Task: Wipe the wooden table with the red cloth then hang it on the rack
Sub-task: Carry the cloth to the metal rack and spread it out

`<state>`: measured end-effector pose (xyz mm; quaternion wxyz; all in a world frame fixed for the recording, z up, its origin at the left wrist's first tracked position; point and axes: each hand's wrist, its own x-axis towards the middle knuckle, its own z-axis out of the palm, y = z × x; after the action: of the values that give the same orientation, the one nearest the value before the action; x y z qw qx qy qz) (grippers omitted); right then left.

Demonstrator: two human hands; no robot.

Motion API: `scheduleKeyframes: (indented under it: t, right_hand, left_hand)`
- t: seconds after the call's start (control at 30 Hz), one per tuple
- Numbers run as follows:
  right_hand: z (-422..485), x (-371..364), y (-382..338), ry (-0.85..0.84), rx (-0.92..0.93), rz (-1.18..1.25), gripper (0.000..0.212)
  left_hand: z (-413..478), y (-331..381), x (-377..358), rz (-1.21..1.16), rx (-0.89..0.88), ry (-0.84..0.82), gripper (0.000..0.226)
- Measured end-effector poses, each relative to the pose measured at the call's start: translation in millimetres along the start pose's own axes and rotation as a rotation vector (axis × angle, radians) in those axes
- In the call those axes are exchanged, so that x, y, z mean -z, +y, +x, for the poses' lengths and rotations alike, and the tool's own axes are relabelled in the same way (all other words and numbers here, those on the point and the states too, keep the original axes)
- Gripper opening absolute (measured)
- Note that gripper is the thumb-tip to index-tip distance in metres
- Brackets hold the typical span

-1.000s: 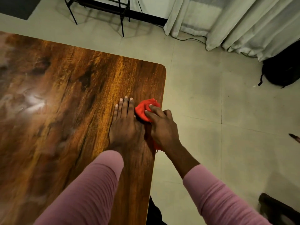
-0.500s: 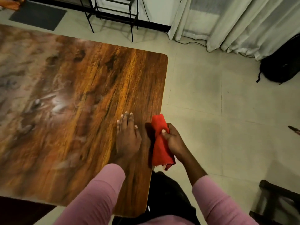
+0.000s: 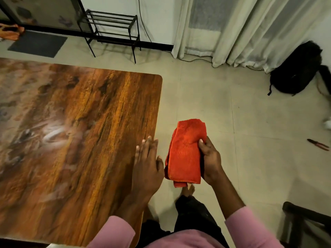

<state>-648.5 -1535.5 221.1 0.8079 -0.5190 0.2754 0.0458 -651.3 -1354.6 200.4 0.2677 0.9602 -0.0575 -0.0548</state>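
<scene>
red cloth [image 3: 186, 154] now off the table [image 3: 86, 126] edge, clutched in right grip [image 3: 211, 161]; left grip [image 3: 146, 167] spread flat.

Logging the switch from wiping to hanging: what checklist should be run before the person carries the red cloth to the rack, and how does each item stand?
1. Grip on the red cloth: ok. The right hand holds it folded, off to the side of the table.
2. The left hand free: ok. Its fingers are straight at the wooden table edge and hold nothing.
3. Sight of the rack: ok. It stands beyond the table's far edge.
4. Route to the rack: ok, likely. The pliers and the backpack lie well off to the right.
5. Table wiped all over: cannot tell, because of glare and blur.
</scene>
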Motion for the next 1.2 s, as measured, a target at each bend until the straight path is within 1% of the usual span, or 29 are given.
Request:
scheduleKeyframes:
  t: [0.07, 0.17, 0.23, 0.37, 0.57, 0.77, 0.87, 0.93, 1.2]
  right_hand:
    - [11, 19, -19, -0.024, -0.007, 0.015, 0.03]
    - [35, 47, -51, -0.095, -0.002, -0.084, 0.039]
    - [54, 65, -72, -0.127, 0.015, -0.135, 0.038]
    - [82, 94, -97, -0.126, 0.02, -0.151, 0.025]
    - [136, 106, -123, -0.128, -0.009, -0.109, 0.025]
    - [200, 95, -154, -0.133, -0.017, -0.125, 0.026]
    - [242, 80, -177, -0.136, -0.009, -0.142, 0.026]
    - [267, 67, -193, -0.14, -0.004, -0.153, 0.026]
    - [378, 0, -263, -0.165, 0.049, -0.148, 0.023]
  left_hand:
    - [13, 23, -4, 0.078, -0.059, 0.008, 0.056]
    - [35, 58, -14, 0.244, -0.114, 0.026, 0.058]
    - [53, 81, -24, 0.335, -0.128, 0.021, 0.059]
    - [83, 115, -41, 0.408, -0.141, 0.009, 0.06]
    - [134, 144, -50, 0.465, -0.15, 0.0, 0.061]
    - [208, 144, -61, 0.387, -0.1, 0.005, 0.065]
    - [257, 143, -63, 0.322, -0.098, 0.023, 0.069]
    - [287, 140, -63, 0.298, -0.087, 0.004, 0.07]
    - [435, 116, -26, 0.292, -0.11, 0.058, 0.069]
